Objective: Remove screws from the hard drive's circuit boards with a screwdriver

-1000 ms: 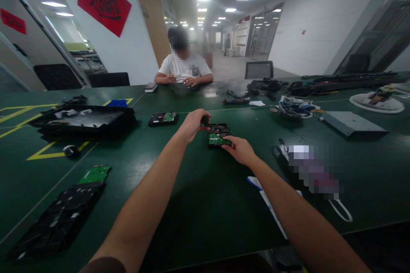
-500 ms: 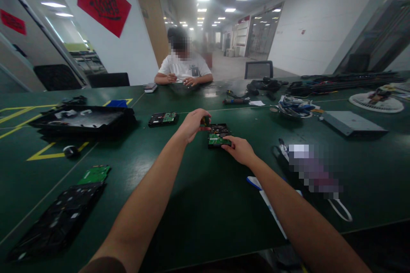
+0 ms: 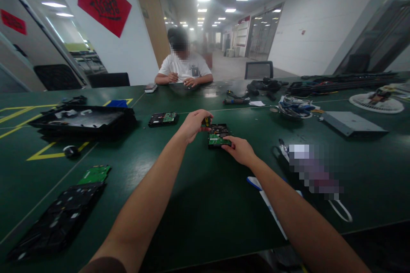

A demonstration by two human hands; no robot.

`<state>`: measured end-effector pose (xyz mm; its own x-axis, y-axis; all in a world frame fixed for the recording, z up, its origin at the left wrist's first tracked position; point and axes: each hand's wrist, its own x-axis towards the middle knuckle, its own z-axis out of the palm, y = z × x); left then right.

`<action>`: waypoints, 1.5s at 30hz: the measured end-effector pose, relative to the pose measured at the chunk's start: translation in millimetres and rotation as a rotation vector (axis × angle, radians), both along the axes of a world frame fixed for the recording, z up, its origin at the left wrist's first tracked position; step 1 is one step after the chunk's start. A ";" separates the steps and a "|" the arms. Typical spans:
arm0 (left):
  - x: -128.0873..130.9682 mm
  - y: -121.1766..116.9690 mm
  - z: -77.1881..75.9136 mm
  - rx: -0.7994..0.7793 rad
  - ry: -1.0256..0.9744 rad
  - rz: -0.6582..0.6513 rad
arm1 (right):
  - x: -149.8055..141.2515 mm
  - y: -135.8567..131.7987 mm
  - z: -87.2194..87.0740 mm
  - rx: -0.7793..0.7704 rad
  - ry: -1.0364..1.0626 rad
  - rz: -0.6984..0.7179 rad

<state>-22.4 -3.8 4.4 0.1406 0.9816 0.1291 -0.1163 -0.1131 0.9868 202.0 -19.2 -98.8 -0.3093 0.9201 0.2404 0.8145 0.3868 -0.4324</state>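
Note:
A hard drive (image 3: 218,140) with a green circuit board lies on the dark green table in front of me. My left hand (image 3: 194,125) is closed around a screwdriver (image 3: 208,122) with a black-and-yellow handle, held over the drive's far left side. The screwdriver's tip is too small to make out. My right hand (image 3: 239,149) grips the drive's near right edge, its fingertips against the green board. Another hard drive (image 3: 163,119) lies apart, left of my left hand.
A black plastic housing (image 3: 83,120) stands at the left, with a black part (image 3: 60,213) carrying a green board nearer me. Right are a bowl of cables (image 3: 295,107), a grey metal box (image 3: 354,123) and a white fan grille (image 3: 376,102). Opposite sits a person (image 3: 185,68).
My left hand has turned slightly, so more of the screwdriver's yellow handle shows. My right hand and the hard drive have stayed in place.

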 end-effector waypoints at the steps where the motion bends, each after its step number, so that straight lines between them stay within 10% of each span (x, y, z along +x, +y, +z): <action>1: 0.3 0.1 -0.2 -0.018 -0.004 -0.019 | 0.1 -0.2 0.1 -0.002 0.000 0.002; 45: 1.7 4.5 -3.5 -0.055 -0.060 0.001 | -0.2 -1.9 3.3 0.003 -0.007 0.008</action>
<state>-20.6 0.6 0.9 0.1328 0.9877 0.0829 -0.1756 -0.0589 0.9827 201.8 -21.1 -95.6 -0.3183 0.9169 0.2406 0.8144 0.3944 -0.4257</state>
